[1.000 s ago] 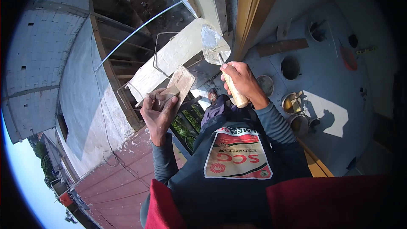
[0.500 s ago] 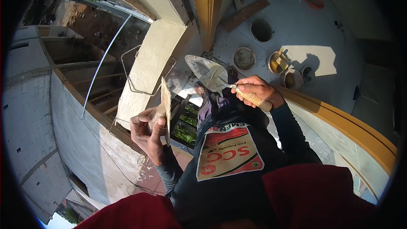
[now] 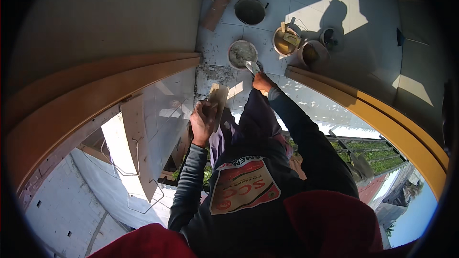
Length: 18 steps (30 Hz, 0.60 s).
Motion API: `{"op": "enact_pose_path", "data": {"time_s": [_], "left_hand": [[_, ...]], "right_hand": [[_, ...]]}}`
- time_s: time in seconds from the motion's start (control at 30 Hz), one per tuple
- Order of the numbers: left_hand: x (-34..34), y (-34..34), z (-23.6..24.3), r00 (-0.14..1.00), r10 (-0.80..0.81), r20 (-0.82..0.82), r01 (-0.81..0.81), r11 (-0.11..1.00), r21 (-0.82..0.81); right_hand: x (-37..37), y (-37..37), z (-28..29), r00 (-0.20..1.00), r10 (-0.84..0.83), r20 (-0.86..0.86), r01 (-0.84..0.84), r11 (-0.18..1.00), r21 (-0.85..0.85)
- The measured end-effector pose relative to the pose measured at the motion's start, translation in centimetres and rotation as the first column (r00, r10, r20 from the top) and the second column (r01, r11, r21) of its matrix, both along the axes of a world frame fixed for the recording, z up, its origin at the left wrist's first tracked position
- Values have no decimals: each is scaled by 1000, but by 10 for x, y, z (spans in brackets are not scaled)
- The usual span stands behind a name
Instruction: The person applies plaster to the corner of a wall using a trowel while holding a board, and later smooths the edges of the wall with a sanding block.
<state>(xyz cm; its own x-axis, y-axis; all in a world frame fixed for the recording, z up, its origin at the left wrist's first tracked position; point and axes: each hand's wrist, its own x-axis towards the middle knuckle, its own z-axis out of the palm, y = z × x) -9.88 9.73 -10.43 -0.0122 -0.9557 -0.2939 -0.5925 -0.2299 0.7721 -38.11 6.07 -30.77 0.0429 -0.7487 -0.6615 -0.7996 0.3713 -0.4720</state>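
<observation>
My left hand [image 3: 202, 120] is closed round the back of a flat, pale plastering float [image 3: 219, 97], its worn face smeared with dried mortar. The handle is hidden behind my fingers. Ahead and to the right, my right hand [image 3: 263, 83] grips a pointed trowel [image 3: 251, 67]; its wooden handle is mostly covered by the hand. The blade reaches over the near right rim of a round bucket, where grey wet mortar [image 3: 241, 52] fills the inside. Whether the blade touches the mortar I cannot tell.
Beyond stand a dark bucket [image 3: 249, 12], a bucket of yellowish liquid [image 3: 282, 46] with a wooden-handled tool, and a tipped bucket [image 3: 321, 50]. A reddish-brown plank [image 3: 224, 1] lies on the tiles. Orange-brown frames [image 3: 377, 111] flank me. Bent wires stick out at lower left.
My view has turned toward the doorway and buckets. The trowel has gone from in front of my body out to the mortar bucket. The float now shows its face.
</observation>
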Motion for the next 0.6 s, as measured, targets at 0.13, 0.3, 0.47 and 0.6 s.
{"op": "enact_pose_path", "data": {"time_s": [0.13,0.3,0.47,0.6], "left_hand": [[-59,-49,-93,980,-183,84,190,977,-93],[-117,-96,-211,946,-245,215,245,969,26],[-162,-116,-362,945,-209,251,202,978,53],[-190,-135,-442,938,-230,258,197,969,148]], "right_hand": [[-29,-33,-108,999,30,13,-31,997,77],[-34,-69,-164,998,51,37,-56,986,157],[-75,-74,-239,993,-28,111,-15,930,368],[-165,-62,-316,999,-49,17,48,998,47]]}}
